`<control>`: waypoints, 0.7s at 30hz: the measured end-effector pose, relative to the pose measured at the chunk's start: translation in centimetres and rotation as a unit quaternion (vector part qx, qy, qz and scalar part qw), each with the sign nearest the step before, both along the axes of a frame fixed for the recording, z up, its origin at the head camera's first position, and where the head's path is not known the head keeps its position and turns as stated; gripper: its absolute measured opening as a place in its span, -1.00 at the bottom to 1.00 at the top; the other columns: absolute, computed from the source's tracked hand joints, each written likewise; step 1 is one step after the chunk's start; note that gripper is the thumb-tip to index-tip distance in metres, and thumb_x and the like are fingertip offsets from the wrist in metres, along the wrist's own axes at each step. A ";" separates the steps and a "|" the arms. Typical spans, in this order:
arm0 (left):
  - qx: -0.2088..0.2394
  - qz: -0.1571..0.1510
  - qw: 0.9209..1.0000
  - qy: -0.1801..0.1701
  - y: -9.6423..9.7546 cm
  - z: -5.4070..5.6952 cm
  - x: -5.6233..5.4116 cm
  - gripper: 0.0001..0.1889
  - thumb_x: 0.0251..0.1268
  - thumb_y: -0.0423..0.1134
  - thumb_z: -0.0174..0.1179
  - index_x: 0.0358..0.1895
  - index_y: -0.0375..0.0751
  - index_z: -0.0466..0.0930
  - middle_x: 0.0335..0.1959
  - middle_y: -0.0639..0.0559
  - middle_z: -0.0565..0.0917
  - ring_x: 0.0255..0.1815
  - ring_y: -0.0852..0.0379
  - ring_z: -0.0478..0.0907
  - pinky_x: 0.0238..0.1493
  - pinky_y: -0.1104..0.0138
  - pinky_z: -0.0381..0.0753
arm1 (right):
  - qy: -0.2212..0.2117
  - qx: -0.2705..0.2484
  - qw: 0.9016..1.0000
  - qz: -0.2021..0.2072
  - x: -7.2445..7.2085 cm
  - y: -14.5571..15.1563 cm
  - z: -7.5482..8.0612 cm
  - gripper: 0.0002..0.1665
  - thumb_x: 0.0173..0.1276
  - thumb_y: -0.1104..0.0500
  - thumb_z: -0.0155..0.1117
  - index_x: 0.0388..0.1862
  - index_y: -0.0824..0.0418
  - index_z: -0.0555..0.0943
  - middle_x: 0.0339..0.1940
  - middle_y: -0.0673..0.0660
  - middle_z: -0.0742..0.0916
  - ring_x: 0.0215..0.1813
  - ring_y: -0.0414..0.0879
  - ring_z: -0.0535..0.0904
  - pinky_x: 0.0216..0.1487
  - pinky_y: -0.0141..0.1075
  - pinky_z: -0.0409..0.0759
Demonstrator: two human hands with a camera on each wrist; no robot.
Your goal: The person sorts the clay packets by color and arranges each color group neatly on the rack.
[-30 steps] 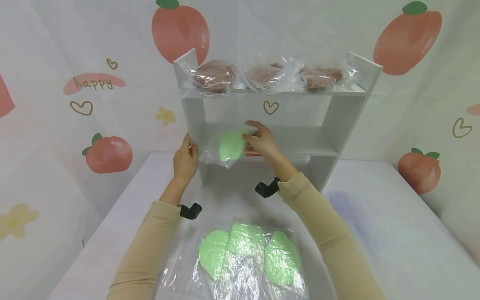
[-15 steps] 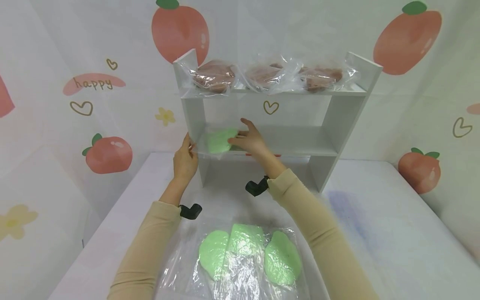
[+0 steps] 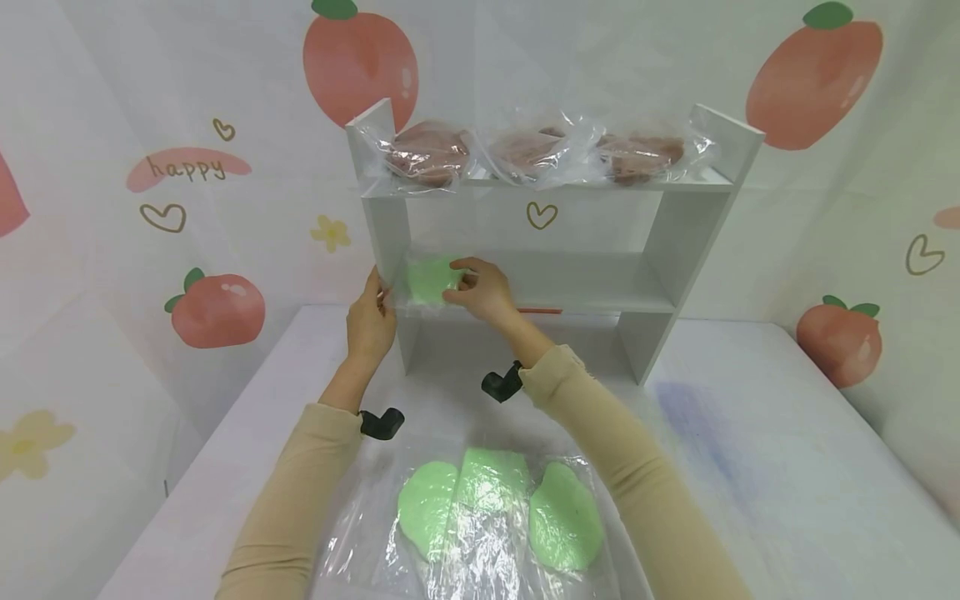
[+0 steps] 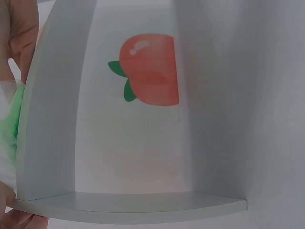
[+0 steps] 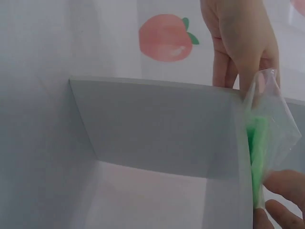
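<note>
Plastic [image 5: 282, 123], clear, sheathes a flat green slab [image 3: 431, 281] pinched by the right hand [image 3: 486, 292], left hand [image 3: 370, 325] gripping the shelf [image 3: 592, 285].

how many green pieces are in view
4: one green piece in the right hand, at the lower shelf; three on the table: left one, middle one, right one. Some may be hidden.

And here the right hand [image 3: 484, 292] hides the right end of the green piece [image 3: 429, 281]! Lower down, sleeves [image 3: 288, 508] and clear bags [image 3: 491, 550] get cut off by the head view's bottom edge.
</note>
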State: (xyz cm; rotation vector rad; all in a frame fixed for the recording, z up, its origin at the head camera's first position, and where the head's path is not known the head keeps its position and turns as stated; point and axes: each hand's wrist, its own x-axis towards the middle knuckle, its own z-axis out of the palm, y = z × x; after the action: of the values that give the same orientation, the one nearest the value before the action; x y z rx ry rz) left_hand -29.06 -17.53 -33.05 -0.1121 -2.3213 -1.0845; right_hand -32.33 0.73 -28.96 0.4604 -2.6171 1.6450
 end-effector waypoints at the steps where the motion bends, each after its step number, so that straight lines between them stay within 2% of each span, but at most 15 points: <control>1: 0.001 0.001 1.000 0.001 0.0 0.0 0.0 -0.49 0.37 -0.42 -0.07 0.38 -0.25 0.18 0.12 -0.36 0.54 0.12 -0.27 0.53 0.03 0.01 0.61 | 0.003 -0.001 1.000 -0.004 0.0 -0.1 0.0 -0.49 0.19 0.19 0.34 0.16 0.13 0.51 -0.53 -0.05 0.51 0.05 -0.05 0.57 0.04 -0.24 0.55; 3: 0.000 0.003 1.000 0.002 0.0 0.0 0.0 -0.49 0.37 -0.43 -0.07 0.38 -0.25 0.18 0.11 -0.36 0.54 0.12 -0.27 0.54 0.03 0.01 0.61 | 0.007 0.004 1.000 -0.009 0.0 -0.3 0.0 -0.51 0.20 0.19 0.32 0.15 0.14 0.52 -0.53 -0.08 0.51 0.07 -0.06 0.58 0.02 -0.25 0.56; 5: -0.001 0.005 1.000 0.001 0.0 0.0 0.1 -0.49 0.37 -0.42 -0.07 0.38 -0.24 0.18 0.11 -0.36 0.55 0.11 -0.26 0.54 0.03 0.01 0.61 | 0.007 0.007 1.000 -0.011 0.1 -0.2 0.0 -0.52 0.22 0.18 0.30 0.15 0.14 0.51 -0.47 -0.02 0.56 0.08 -0.04 0.58 0.03 -0.24 0.56; 9: -0.003 0.007 1.000 -0.005 0.1 0.1 0.1 -0.48 0.37 -0.41 -0.07 0.39 -0.22 0.17 0.13 -0.35 0.54 0.11 -0.26 0.54 0.04 0.01 0.61 | 0.006 0.011 1.000 -0.013 0.2 0.2 0.0 -0.53 0.25 0.15 0.28 0.15 0.14 0.51 -0.12 0.12 0.67 0.15 -0.02 0.57 0.12 -0.20 0.58; 14: -0.004 0.005 1.000 -0.017 0.1 0.2 0.1 -0.47 0.37 -0.44 -0.09 0.40 -0.21 0.14 0.17 -0.34 0.51 0.14 -0.26 0.52 0.06 0.01 0.60 | 0.001 0.001 1.000 -0.008 0.5 1.1 0.1 -0.56 0.29 0.12 0.25 0.16 0.14 0.51 0.24 0.18 0.55 0.25 0.01 0.51 0.19 -0.15 0.56; 19: 0.001 0.003 1.000 -0.027 0.0 0.2 0.1 -0.42 0.31 -0.49 -0.10 0.42 -0.21 0.12 0.17 -0.35 0.50 0.16 -0.26 0.50 0.08 0.02 0.59 | 0.000 -0.007 1.000 0.006 1.1 2.1 0.4 -0.59 0.29 0.12 0.23 0.13 0.15 0.53 0.35 0.14 0.46 0.30 0.04 0.47 0.21 -0.11 0.54; 21: 0.002 0.004 1.000 -0.027 0.0 0.2 0.1 -0.42 0.31 -0.49 -0.10 0.41 -0.21 0.12 0.16 -0.35 0.51 0.16 -0.26 0.51 0.08 0.02 0.59 | 0.002 -0.006 1.000 0.018 1.4 2.4 0.4 -0.60 0.29 0.13 0.22 0.11 0.17 0.54 0.33 0.14 0.47 0.29 0.05 0.47 0.20 -0.10 0.55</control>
State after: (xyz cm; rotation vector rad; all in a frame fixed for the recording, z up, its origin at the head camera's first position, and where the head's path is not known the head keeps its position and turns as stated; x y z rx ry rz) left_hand -28.93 -17.51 -32.86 -0.0735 -2.3664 -1.1010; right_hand -30.95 3.16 -28.60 0.5121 -2.6098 1.6656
